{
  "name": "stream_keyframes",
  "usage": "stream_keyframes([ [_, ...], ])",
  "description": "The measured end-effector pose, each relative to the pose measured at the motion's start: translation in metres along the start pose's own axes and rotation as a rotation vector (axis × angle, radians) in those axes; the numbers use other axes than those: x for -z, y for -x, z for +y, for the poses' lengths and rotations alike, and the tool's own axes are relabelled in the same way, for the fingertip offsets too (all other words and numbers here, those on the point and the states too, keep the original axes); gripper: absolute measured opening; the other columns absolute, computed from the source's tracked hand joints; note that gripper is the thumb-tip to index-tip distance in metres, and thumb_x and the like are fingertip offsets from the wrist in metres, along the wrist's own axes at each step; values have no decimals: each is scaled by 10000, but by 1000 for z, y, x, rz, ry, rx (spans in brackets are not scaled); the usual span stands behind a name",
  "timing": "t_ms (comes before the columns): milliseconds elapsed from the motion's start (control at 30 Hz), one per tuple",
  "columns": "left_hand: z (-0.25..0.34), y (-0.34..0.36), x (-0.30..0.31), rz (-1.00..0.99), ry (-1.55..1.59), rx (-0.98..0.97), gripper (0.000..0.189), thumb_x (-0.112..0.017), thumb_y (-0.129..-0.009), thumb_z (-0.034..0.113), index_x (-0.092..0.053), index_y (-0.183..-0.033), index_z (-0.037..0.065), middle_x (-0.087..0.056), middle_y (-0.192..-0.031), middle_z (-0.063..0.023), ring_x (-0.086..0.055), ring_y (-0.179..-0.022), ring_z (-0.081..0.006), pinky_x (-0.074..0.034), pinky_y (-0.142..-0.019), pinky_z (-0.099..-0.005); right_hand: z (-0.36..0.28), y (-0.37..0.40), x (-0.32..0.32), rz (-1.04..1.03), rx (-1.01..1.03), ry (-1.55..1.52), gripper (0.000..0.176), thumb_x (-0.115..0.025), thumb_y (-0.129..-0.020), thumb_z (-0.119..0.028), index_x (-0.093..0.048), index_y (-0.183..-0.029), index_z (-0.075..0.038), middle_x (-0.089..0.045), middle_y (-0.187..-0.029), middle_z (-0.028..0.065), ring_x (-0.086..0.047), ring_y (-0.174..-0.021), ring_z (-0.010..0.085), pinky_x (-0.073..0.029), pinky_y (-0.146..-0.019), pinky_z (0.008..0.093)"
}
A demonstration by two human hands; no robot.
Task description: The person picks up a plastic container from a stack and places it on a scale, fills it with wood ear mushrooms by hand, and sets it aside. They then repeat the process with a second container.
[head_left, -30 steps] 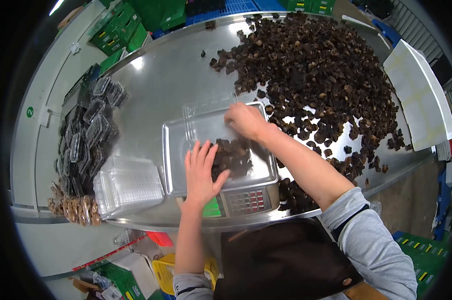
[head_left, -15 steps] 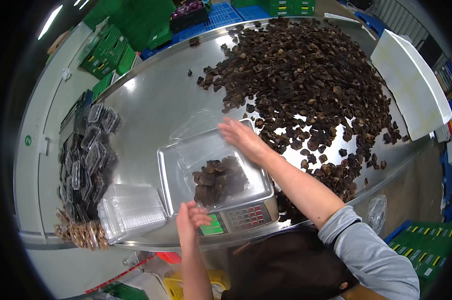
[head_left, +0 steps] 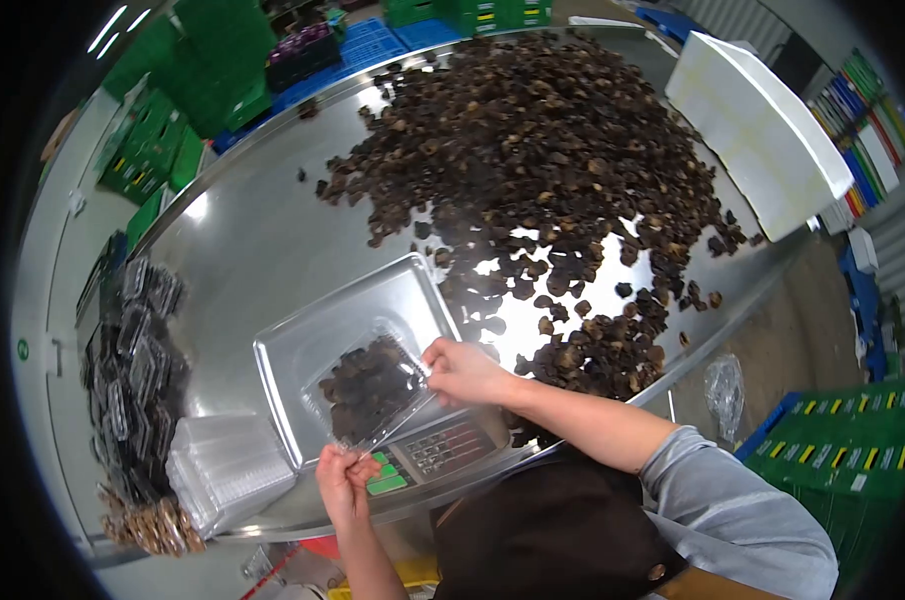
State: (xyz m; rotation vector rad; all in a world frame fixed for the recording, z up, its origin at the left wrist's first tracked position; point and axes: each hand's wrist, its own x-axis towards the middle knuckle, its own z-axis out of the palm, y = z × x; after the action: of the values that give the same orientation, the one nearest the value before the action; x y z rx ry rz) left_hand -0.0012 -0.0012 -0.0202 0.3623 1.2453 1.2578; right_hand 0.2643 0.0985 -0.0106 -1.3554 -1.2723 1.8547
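A clear plastic clamshell box (head_left: 371,390) filled with dark dried mushrooms lies on the steel pan of a scale (head_left: 313,335), its lid down over the contents. My left hand (head_left: 345,484) pinches the box's near corner by the scale's keypad (head_left: 428,455). My right hand (head_left: 461,370) grips the box's right edge. A large heap of loose dark mushrooms (head_left: 543,170) covers the steel table (head_left: 243,230) beyond and to the right of the scale.
A stack of empty clear boxes (head_left: 223,470) stands left of the scale. Several filled boxes (head_left: 133,360) are piled along the table's left edge. A white foam box (head_left: 758,125) sits at the far right. Green crates (head_left: 843,440) stand on the floor.
The lid that stood open has come down over the mushrooms. My right hand moved from the far side to the box's right edge, and my left hand took hold of its near corner.
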Motion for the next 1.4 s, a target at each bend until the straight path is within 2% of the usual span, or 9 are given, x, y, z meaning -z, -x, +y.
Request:
stream_keyframes([
  [267, 93, -18, 82, 176, 346, -180, 163, -532, -830, -49, -466, -769, 87, -526, -673, -22, -508, -555, -110, -502, -520, -230, 9, 39, 2, -179, 199, -248, 355, -586, -966, -199, -530, -1258, -5, -662, -900, 62, -652, -828, 120, -534, -724, 267],
  [300, 130, -37, 137, -77, 241, -274, 162, -540, -850, -45, -474, -768, 79, -535, -695, -30, -528, -610, -114, -509, -565, -214, 12, 44, 15, -77, 195, -113, 315, -599, -952, -187, -566, -1202, 2, -659, -889, 76, -652, -828, 134, -538, -725, 285],
  [400, 242, -55, 159, 264, 250, -662, 291, -530, -977, 105, -530, -1224, -49, -621, -1123, -158, -623, -962, -171, -554, -925, -361, 40, 52, 70, 305, 295, 439, 210, -618, -908, -147, -643, -1064, -9, -664, -886, 117, -663, -840, 229, -535, -771, 376],
  [533, 267, -53, 141, 292, 431, -688, 402, -537, -1002, 207, -489, -1306, -51, -593, -1235, -198, -584, -1109, -243, -458, -1035, -410, 79, 50, 138, 663, 280, 773, 171, -550, -900, -128, -646, -1016, -46, -658, -917, 164, -635, -864, 370, -513, -807, 432],
  [600, 245, -53, 174, 765, -787, -598, 387, -523, -1014, 240, -512, -1269, -50, -609, -1214, -178, -586, -1100, -291, -457, -980, -393, 84, 57, 158, 714, 251, 752, 178, -632, -840, -78, -675, -1010, -46, -666, -927, 188, -642, -861, 387, -521, -778, 451],
  [667, 221, -84, 286, 633, -1443, -709, 610, -599, -932, 476, -528, -1268, -29, -606, -1248, -121, -590, -1087, -308, -458, -938, -408, 87, 68, 182, 831, 186, 786, 169, -644, -830, -84, -682, -991, -51, -678, -907, 170, -661, -836, 355, -528, -777, 435],
  [733, 198, -39, 171, 680, -1966, 45, 551, -616, -912, 463, -584, -1200, -5, -630, -1170, -110, -595, -1051, -264, -462, -927, -397, 107, 71, 222, 980, 190, 880, 188, -657, -807, -85, -685, -990, -51, -694, -927, 151, -679, -840, 315, -535, -790, 418],
  [1300, 194, -11, 217, 613, -845, -228, 432, -656, -919, 305, -662, -1102, -86, -674, -1110, -188, -605, -984, -247, -468, -909, -386, 99, 18, 269, 929, -73, 697, 371, -668, -797, -274, -648, -1084, -40, -672, -1102, 170, -643, -1017, 336, -491, -890, 446],
  [1400, 197, -2, 206, 659, -873, -183, 413, -644, -931, 330, -683, -1017, -72, -691, -1025, -179, -626, -938, -250, -484, -881, -385, 112, 18, 273, 998, 52, 633, 282, -718, -820, -159, -615, -1028, 1, -668, -847, 108, -675, -822, 263, -523, -704, 356],
])
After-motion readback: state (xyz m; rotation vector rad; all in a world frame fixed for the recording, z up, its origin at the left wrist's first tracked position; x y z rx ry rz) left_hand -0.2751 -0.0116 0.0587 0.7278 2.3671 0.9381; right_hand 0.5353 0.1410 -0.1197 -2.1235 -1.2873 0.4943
